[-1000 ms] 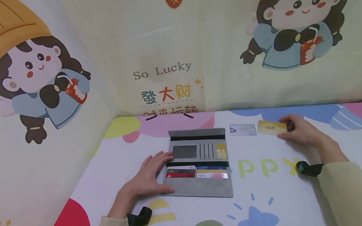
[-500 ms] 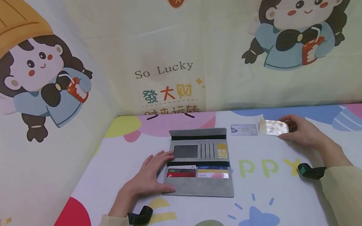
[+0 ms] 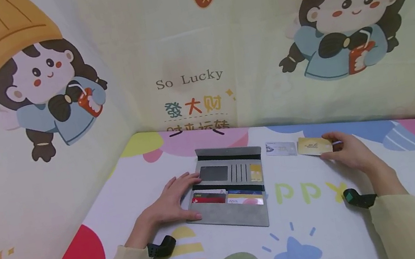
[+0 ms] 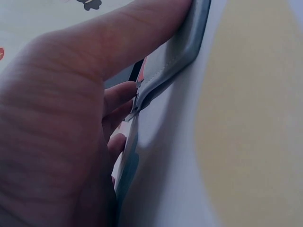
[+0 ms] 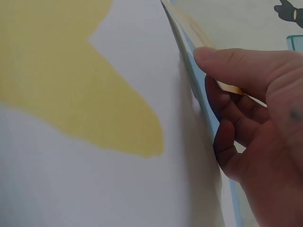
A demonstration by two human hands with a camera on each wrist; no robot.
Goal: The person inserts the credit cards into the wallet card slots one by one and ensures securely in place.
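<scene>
An unfolded grey wallet (image 3: 228,216) lies on the table in the head view. My left hand (image 3: 170,202) rests at its left side, fingers extended and spread. Its thumb touches the lower left corner; in the left wrist view that thumb (image 4: 137,35) lies over the wallet's edge (image 4: 165,64). Cards fill the lower pockets, including a red card (image 3: 208,199), and a gold card (image 3: 256,172) sits in an upper slot. On the right, my right hand (image 3: 349,154) pinches the right end of another gold card (image 3: 311,146), beside a silver card (image 3: 280,148).
A patterned cloth (image 3: 319,230) covers the table. Behind it hangs a cream printed backdrop (image 3: 247,49). Black wrist cameras (image 3: 162,247) are strapped on both wrists, the left one with a cable.
Half a second ago a bright glare covered the gold card in my right hand; now its printed face shows again. My left hand stays at the wallet, and the head view has shifted slightly.
</scene>
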